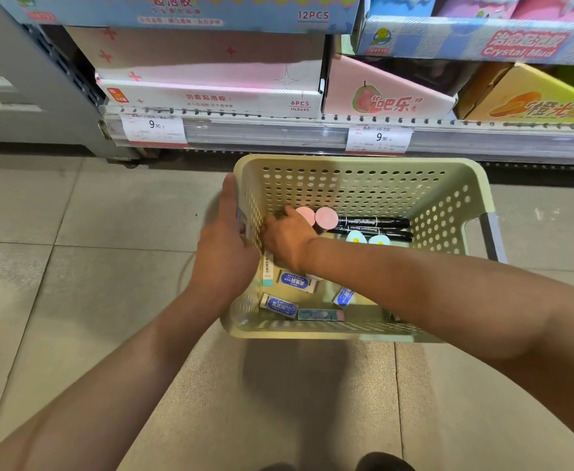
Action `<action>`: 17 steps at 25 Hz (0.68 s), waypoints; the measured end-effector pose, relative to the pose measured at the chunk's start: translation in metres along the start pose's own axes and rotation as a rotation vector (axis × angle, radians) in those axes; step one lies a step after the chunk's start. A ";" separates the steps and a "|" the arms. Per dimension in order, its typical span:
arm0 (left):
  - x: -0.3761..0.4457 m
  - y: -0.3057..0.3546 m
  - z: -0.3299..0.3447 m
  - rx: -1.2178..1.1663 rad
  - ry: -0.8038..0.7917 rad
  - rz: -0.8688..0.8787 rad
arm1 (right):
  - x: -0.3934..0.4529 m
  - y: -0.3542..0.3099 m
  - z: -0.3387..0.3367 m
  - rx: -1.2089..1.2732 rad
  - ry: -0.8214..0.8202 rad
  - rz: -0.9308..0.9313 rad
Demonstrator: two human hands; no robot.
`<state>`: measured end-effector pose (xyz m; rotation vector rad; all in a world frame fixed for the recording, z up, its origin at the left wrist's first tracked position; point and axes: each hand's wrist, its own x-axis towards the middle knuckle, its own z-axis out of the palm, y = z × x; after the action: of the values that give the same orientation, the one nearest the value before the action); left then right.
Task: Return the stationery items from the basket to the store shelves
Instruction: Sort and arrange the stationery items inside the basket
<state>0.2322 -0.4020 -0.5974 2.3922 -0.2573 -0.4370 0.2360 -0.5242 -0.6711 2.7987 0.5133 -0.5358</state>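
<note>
The left hand is gripping the nine o'clock wall of the pale perforated plastic basket on the floor. The right hand is inside, fingers curled toward two pink round-capped tubs at twelve o'clock; whether it has closed on one, I cannot tell. Light, rigid, probably slick: pinch the sides below the cap.

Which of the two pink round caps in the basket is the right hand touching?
The left pink cap, partly hidden by the right hand. The other pink cap, beside the black markers, sits fully visible, clear of the fingers.
</note>
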 end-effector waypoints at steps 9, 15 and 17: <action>-0.004 0.008 -0.004 -0.004 -0.034 -0.008 | -0.028 0.021 -0.013 0.300 0.086 -0.165; -0.006 0.013 -0.007 -0.018 -0.060 -0.003 | -0.092 0.050 -0.032 1.078 -0.068 -0.008; -0.006 0.013 -0.008 -0.017 -0.071 -0.001 | -0.108 0.057 -0.027 1.165 -0.220 0.086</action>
<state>0.2286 -0.4055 -0.5816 2.3634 -0.2825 -0.5231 0.1724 -0.5997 -0.5938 3.6745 -0.0287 -1.4834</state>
